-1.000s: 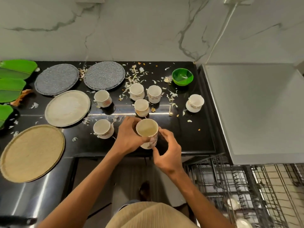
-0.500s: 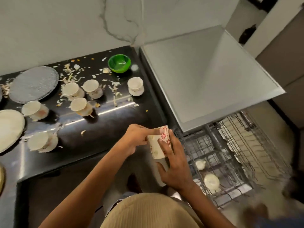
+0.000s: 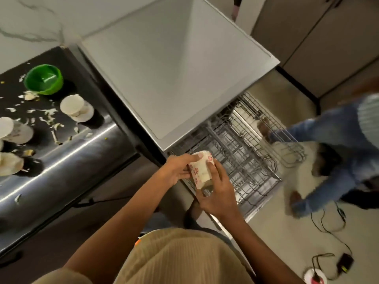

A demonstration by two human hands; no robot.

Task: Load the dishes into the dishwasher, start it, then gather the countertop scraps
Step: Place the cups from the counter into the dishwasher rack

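A white cup with red flowers (image 3: 202, 170) is turned on its side between both hands, just above the near left corner of the pulled-out wire dishwasher rack (image 3: 242, 158). My left hand (image 3: 177, 171) holds its rim end with fingers wrapped round it. My right hand (image 3: 218, 191) grips the cup's lower part from the right. More white cups (image 3: 74, 107) stand on the black countertop (image 3: 67, 158) at the left, among pale food scraps (image 3: 48, 119).
A green bowl (image 3: 44, 78) sits at the counter's back. The grey dishwasher top (image 3: 174, 68) overhangs the rack. Another person in blue jeans (image 3: 328, 152) is on the floor right of the rack. Black cables (image 3: 328, 228) lie on the floor.
Both hands have carried the cup from the counter rightwards to the dishwasher rack and tipped it on its side. My view has swung right. A person has come into view beside the rack.
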